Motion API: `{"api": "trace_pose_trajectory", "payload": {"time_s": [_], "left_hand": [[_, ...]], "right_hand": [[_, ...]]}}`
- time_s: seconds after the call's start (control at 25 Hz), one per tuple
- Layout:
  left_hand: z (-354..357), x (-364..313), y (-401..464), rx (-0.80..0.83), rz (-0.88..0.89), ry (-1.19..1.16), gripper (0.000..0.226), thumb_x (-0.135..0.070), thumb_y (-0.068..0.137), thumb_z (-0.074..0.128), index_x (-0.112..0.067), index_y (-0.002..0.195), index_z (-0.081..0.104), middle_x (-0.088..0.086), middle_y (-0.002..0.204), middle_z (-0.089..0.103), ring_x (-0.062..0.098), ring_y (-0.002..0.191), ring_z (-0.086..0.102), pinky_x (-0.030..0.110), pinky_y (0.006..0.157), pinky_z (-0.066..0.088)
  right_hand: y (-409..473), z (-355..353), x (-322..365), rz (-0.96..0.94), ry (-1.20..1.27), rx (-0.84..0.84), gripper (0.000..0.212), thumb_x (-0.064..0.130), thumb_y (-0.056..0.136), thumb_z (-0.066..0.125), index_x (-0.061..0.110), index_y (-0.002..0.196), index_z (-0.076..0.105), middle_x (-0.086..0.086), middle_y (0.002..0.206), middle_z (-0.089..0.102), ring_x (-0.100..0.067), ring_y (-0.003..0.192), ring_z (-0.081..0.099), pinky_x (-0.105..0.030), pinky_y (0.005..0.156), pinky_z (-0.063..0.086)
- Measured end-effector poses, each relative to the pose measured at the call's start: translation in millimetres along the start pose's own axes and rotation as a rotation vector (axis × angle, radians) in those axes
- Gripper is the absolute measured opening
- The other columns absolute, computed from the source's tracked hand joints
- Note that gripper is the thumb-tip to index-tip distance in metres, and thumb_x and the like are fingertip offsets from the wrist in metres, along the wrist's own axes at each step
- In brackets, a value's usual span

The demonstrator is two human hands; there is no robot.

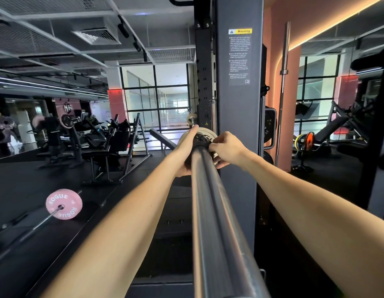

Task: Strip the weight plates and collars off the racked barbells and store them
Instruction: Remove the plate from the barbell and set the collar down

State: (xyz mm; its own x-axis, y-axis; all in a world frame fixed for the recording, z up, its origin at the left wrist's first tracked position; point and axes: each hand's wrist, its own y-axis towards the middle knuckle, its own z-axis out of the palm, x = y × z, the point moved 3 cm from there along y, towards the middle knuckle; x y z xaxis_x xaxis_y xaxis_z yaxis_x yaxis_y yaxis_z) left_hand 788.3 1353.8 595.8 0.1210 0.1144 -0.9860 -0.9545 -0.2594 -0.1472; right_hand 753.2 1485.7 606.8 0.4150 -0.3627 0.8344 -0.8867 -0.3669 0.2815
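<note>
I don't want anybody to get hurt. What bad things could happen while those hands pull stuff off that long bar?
The left hand and right hand both work at the black collar against the pale weight plate; fingers could get pinched there. Once the collar is off, the plate might slide down the barbell sleeve and drop towards the feet.

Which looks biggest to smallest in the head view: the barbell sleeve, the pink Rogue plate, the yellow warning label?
1. Grey steel barbell sleeve, though nearness inflates it.
2. Round pink Rogue plate.
3. Yellow-headed warning label, about like the plate in area; unsure.
</note>
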Motion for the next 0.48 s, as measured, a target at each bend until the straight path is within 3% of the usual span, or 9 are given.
{"api": "trace_pose_trajectory", "payload": {"time_s": [0.12,0.2,0.36,0.48], "left_hand": [[2,0,-3,-0.031,0.039,0.05,0.053,-0.062,0.083,0.054,-0.01,0.086,0.065,0.005,0.048,0.063,0.017,0.035,0.059,0.018,0.038,0.046],[1,1,1,-0.058,0.048,0.032,0.051,-0.061,0.084,0.053,-0.012,0.091,0.064,0.005,0.051,0.064,0.016,0.036,0.058,0.017,0.036,0.044],[4,-3,9,-0.071,0.166,0.06,0.041,-0.05,0.092,0.045,-0.018,0.109,0.063,0.014,0.088,0.07,0.018,0.059,0.063,0.016,0.038,0.045],[3,-4,6,-0.121,0.19,0.099,0.04,-0.043,0.095,0.04,-0.016,0.118,0.06,0.01,0.078,0.067,0.016,0.058,0.059,0.013,0.033,0.04]], "right_hand": [[1,-4,-5,-0.006,0.053,0.013,0.009,0.01,0.087,0.059,0.004,0.081,0.062,-0.012,0.081,0.063,-0.028,0.072,0.067,-0.046,0.072,0.061],[0,-5,-6,-0.029,0.04,0.007,0.016,0.01,0.09,0.059,0.007,0.074,0.06,-0.011,0.079,0.062,-0.029,0.074,0.067,-0.046,0.074,0.061],[4,-3,-10,-0.047,0.007,0.002,0.016,0.01,0.091,0.059,0.005,0.077,0.061,-0.011,0.078,0.062,-0.029,0.074,0.069,-0.045,0.074,0.061],[6,-4,-12,-0.066,-0.015,0.006,0.014,0.011,0.092,0.058,0.002,0.081,0.062,-0.013,0.081,0.062,-0.028,0.07,0.068,-0.045,0.072,0.061]]}}
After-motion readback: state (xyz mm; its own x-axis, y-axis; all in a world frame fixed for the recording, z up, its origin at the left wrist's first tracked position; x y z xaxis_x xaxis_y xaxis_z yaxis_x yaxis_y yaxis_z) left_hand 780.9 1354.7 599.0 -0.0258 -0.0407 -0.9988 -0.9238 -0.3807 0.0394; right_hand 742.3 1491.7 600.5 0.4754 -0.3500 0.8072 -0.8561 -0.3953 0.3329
